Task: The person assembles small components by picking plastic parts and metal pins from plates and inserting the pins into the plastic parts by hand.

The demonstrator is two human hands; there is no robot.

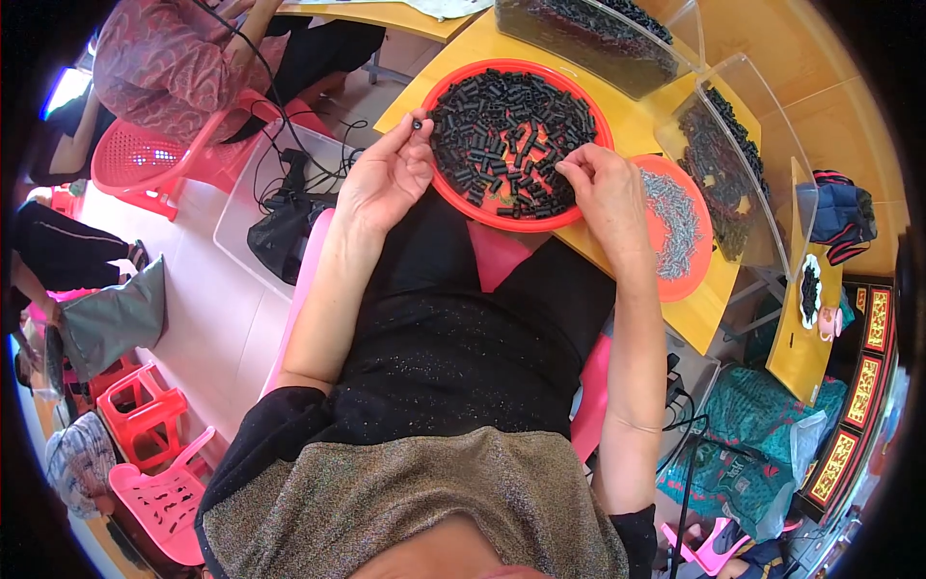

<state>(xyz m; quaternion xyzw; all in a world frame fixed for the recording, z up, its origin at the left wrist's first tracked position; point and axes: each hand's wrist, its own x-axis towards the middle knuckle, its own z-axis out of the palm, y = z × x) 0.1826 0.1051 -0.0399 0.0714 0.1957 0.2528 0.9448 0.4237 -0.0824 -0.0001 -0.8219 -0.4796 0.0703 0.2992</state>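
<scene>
In my left hand (388, 179), raised at the left rim of a round red tray (603, 124), a small black cylinder (417, 124) is pinched between thumb and fingertips. One round end of it faces up. Many short black ribbed cylinders (497, 111) fill the tray, with patches of red bottom showing among them. My right hand (612, 193) reaches over the right side of the tray. Its thumb and forefinger are pressed together at the edge of the pile; what they hold, if anything, is hidden. Beside that wrist, an orange-red plate (696, 261) holds small silver metal pins (675, 217).
Clear bins (598, 53) of dark parts stand along the far right of the yellow table (453, 53). Left of my legs, a clear tub (253, 217) contains black cables and a bag. Another person (178, 68) sits at far left. Red stools (140, 410) stand at lower left.
</scene>
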